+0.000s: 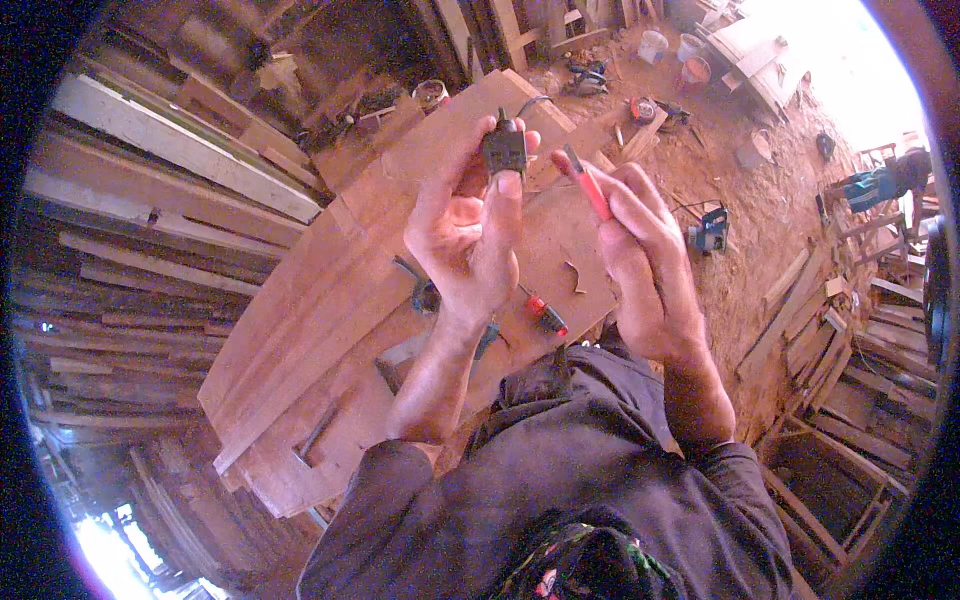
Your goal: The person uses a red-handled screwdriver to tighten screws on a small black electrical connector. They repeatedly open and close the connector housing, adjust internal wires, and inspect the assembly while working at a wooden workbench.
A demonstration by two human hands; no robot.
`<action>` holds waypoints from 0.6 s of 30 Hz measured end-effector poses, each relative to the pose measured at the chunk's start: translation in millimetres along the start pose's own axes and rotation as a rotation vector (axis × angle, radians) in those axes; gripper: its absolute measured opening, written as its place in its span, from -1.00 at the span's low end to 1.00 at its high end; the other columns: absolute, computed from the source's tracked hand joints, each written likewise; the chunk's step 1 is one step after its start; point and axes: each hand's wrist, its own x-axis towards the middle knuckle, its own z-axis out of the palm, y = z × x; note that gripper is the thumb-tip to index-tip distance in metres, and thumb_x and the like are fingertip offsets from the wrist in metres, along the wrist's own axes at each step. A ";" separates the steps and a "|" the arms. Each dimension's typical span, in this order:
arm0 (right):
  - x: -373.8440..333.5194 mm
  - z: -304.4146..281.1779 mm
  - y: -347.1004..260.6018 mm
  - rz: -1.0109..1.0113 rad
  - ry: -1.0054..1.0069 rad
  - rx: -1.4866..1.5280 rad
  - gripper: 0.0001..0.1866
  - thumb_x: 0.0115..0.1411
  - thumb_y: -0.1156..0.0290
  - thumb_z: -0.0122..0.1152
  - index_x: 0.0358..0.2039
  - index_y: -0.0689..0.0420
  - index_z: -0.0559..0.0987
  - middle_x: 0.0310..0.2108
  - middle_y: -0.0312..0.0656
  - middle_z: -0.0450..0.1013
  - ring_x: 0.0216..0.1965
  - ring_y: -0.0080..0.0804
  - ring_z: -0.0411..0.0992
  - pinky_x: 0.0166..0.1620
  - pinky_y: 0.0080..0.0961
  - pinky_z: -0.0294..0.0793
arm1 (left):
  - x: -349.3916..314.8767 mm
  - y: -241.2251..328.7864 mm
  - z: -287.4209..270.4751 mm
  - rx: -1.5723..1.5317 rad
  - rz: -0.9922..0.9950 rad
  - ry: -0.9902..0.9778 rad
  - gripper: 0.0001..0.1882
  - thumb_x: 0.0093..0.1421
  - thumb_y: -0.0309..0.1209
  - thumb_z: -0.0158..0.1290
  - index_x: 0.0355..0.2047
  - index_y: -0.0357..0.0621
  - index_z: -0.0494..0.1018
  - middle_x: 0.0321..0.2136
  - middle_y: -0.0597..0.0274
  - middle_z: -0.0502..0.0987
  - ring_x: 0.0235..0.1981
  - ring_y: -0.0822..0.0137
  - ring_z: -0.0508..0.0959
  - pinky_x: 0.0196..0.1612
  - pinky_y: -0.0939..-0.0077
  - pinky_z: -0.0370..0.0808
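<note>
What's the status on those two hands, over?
Left hand: holding black part. Right hand: gripping red tool, tip apart from part. Left fingertips show between them. Screwdriver lies on board below.

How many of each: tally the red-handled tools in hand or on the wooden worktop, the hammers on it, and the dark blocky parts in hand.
Red-handled tools: 2 (right hand, worktop)
Hammer: 1 (worktop)
Dark blocky part: 1 (left hand)
Total: 4
</note>
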 end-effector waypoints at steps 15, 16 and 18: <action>-4.2 -4.4 -14.8 0.005 0.078 -0.043 -0.72 0.24 0.56 0.14 -0.03 0.25 0.55 -0.26 -0.20 0.49 -0.46 -0.60 0.48 -0.39 -0.68 0.45 | 10.1 9.1 -2.4 0.191 0.041 0.044 -0.60 0.22 -0.61 0.05 0.07 -0.45 0.35 -0.20 -0.01 0.57 -0.21 0.27 0.63 -0.07 0.41 0.56; -4.6 -4.5 -16.0 0.000 0.083 -0.054 -0.74 0.23 0.56 0.16 -0.06 0.25 0.56 -0.25 -0.19 0.51 -0.45 -0.59 0.49 -0.39 -0.67 0.46 | 10.8 8.3 -3.4 0.224 0.080 0.030 -0.60 0.21 -0.61 0.06 0.07 -0.46 0.35 -0.19 -0.01 0.57 -0.21 0.26 0.64 -0.08 0.41 0.56; -4.8 -4.5 -19.4 -0.015 0.095 -0.086 -0.77 0.21 0.56 0.18 -0.10 0.25 0.58 -0.26 -0.17 0.53 -0.45 -0.58 0.50 -0.39 -0.66 0.45 | 10.4 11.1 -3.1 0.251 0.095 0.025 -0.60 0.20 -0.64 0.05 0.06 -0.47 0.35 -0.18 -0.02 0.57 -0.22 0.26 0.65 -0.10 0.42 0.58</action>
